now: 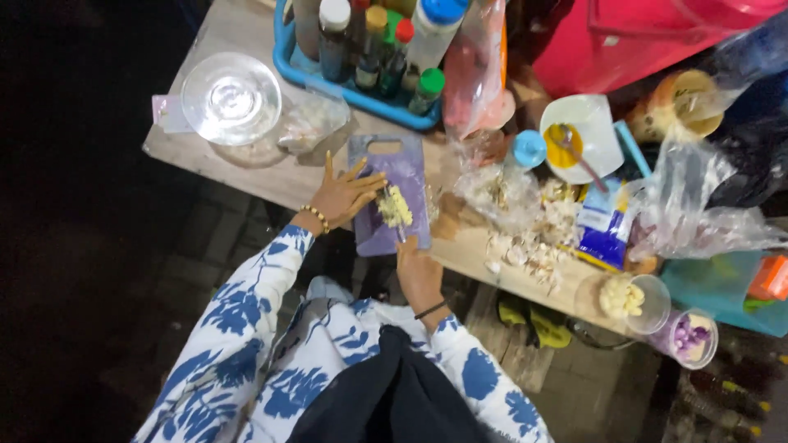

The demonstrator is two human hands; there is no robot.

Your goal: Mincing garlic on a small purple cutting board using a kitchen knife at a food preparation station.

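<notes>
Fingers of the right hand (419, 275), nearest the body, are clenched around the handle of a small knife (394, 220) whose blade reaches up onto the purple rectangular plastic cutting board (404, 168); the blade itself is too blurred to follow clearly. Just beyond, the left hand (345, 195) lies flat with its fingers spread and released, fingertips touching the small heap of pale yellow chopped garlic (395, 207) in the middle of that board. With fingertips that close to the blade, a slip of the knife could nick them, and the dim light makes it likelier. The board sits at the near edge of the worn wooden table (246, 168), partly overhanging, so a hard press could tip it and spill the pieces. To the right, loose papery garlic skins (529, 250) and 1 clear plastic cup of peeled cloves (625, 297) also stand near the edge and could be knocked off by an elbow. Farther back, a clear glass lid (231, 97) and a blue plastic basket of sauce bottles (353, 90) stand well apart.
</notes>
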